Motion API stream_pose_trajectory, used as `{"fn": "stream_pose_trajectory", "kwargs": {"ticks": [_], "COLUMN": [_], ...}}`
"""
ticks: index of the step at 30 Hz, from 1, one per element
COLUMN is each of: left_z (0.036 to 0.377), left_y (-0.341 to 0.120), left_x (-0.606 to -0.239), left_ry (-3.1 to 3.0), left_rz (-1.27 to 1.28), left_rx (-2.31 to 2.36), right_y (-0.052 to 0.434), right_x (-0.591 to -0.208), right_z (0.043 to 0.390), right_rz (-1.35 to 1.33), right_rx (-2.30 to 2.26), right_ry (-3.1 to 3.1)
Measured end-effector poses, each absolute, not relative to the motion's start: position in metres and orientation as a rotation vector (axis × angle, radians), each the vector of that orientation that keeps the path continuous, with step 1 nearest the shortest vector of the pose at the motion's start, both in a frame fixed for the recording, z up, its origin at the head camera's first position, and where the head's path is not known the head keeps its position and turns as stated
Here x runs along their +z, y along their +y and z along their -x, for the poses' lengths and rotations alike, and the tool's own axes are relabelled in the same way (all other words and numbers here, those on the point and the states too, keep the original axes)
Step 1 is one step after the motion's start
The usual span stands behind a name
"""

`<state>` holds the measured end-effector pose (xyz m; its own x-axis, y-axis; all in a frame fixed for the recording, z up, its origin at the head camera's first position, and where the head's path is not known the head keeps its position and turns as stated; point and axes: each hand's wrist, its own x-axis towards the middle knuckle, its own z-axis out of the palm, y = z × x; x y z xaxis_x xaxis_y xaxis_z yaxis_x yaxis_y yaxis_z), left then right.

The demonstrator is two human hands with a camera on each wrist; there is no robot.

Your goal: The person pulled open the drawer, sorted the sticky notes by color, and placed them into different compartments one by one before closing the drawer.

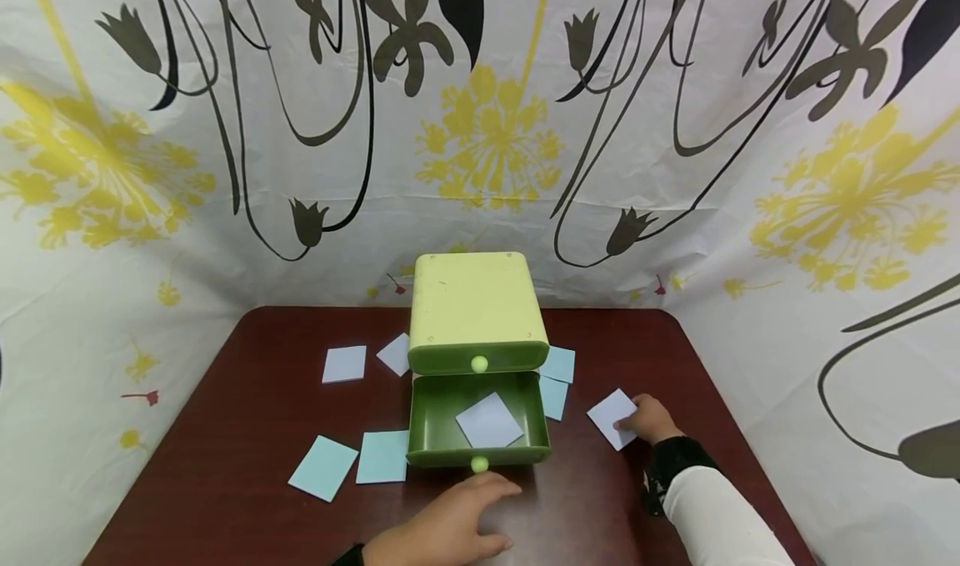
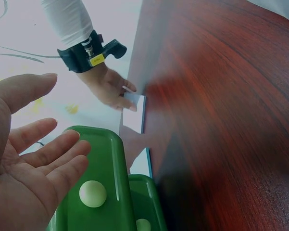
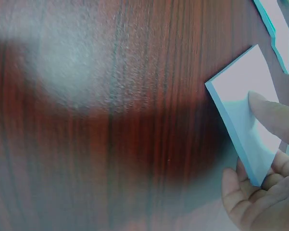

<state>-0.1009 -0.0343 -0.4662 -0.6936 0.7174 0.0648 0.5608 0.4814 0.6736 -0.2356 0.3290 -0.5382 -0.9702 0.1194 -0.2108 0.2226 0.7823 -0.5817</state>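
**Inspector:** Report the right hand (image 1: 651, 420) first.

**Assistant:** Its grip is closed on a pale blue paper pad (image 1: 612, 418): the thumb lies on the top face and the fingers curl under the near edge. The pad sits on the dark wooden desk (image 1: 225, 466), one edge lifted. Nothing stands between this grip and the pad.

**Inspector:** And the left hand (image 1: 442, 526)?

**Assistant:** Its fingers are straight and spread, holding nothing. It rests on the desk just in front of the lower drawer (image 1: 477, 424), which is pulled out, its round knob (image 1: 478, 464) closest to the fingertips. One blue sheet (image 1: 489, 421) lies inside that drawer.

**Inspector:** Surroundings?

**Assistant:** The green drawer box (image 1: 474, 308) stands beyond the left grip; its upper drawer is shut. Between the right grip and the box lie two more blue sheets (image 1: 556, 380). On the far side of the box from that grip lie four others (image 1: 352, 424), spread well apart. A patterned cloth (image 1: 487, 132) backs the desk.
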Motion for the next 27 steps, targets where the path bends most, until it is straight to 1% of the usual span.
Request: {"fn": "stream_pose_trajectory", "kwargs": {"ticks": [7, 14, 21, 27], "left_z": [0.097, 0.095, 0.092, 0.091], "left_y": [-0.043, -0.053, -0.063, -0.073], "left_x": [-0.466, -0.467, -0.471, -0.475], "left_ry": [2.485, 2.466, 2.545, 2.516], "left_rz": [-0.981, -0.897, -0.892, -0.787], "left_rx": [1.022, 1.064, 1.132, 1.157], "right_y": [0.333, 0.324, 0.307, 0.288], "right_x": [-0.539, -0.526, -0.489, -0.452], "right_z": [0.221, 0.210, 0.189, 0.173], "right_rz": [-0.389, -0.447, -0.525, -0.530], "right_rx": [-1.213, -1.425, -1.592, -1.727], "right_ry": [2.663, 2.585, 2.543, 2.478]}}
